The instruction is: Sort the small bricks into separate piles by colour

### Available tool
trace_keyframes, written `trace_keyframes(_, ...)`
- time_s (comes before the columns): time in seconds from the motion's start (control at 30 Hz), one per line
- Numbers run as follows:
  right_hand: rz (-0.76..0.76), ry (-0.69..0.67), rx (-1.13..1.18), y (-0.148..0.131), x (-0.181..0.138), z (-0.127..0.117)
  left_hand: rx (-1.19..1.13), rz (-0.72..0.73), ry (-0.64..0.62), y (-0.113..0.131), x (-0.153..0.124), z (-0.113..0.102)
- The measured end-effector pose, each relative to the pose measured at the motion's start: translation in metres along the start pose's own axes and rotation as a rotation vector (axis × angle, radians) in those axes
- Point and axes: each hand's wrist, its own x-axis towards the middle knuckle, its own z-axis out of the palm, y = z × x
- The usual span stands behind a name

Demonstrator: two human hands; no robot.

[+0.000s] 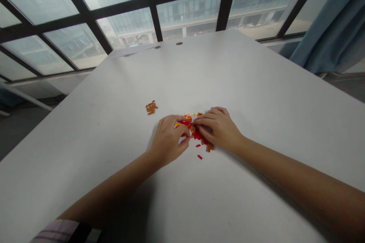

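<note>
White surface [119, 83], windows [188, 11] beyond. Our left hand [168, 140] and right hand [218, 128] curl over red-orange bricks [198, 135]; grip unclear.

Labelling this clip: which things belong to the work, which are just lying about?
Part of the work: left hand, right hand, the red, orange and yellow small bricks between them, a stray red brick, the separate orange heap, untouched.
Just lying about: sheet of paper, blue curtain.

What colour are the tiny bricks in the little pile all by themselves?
The tiny bricks are orange-brown. The head view shows them best.
</note>
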Motion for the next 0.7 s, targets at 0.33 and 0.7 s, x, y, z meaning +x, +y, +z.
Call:
trace_keyframes(0.33, -0.029, 0.039, 0.007, 0.002, -0.001, 0.003, 0.194, -0.263, 0.185, -0.049, 0.011, -0.021)
trace_keyframes(0.7, -0.013, 0.026, 0.016, 0.002, 0.0, 0.003, 0.268, -0.511, 0.23, -0.118, 0.003, -0.017)
